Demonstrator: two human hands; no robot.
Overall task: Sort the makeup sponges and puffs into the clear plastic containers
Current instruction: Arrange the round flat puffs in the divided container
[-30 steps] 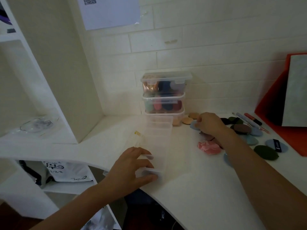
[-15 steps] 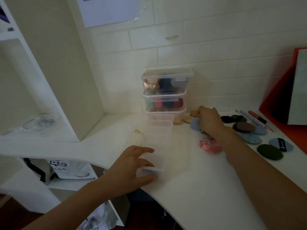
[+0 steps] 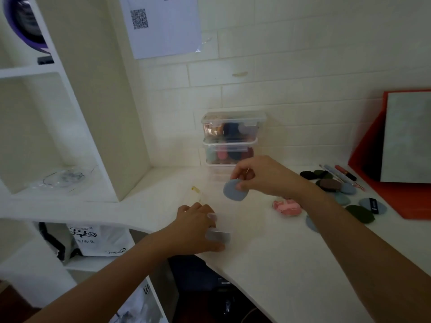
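Puff [image 3: 235, 190]: grey-blue, round, flat, with soft edges and no visible strap. It is held in the air above the desk [image 3: 279, 264], pinched at its upper edge between the thumb and fingertips of the right hand [image 3: 263, 177]. It hangs over or just beside the far part of the open container [image 3: 221, 236]; the clear walls are too faint to say which. The left hand [image 3: 194, 227] grips the near end of that container, fingers curled over the rim by the latch, steadying it on the desk.

Step in hand, as judged: carrying one puff to the container. The next move calls for lowering it between the walls, laying it flat and letting go while the left hand keeps the container from sliding.

Behind stands a stack of lidded containers [image 3: 232, 138], already filled with coloured pieces. To the right lie more loose puffs, among them a pink one [image 3: 288, 207], a brown one [image 3: 330, 184] and a dark green one [image 3: 360, 213], not yet sorted.
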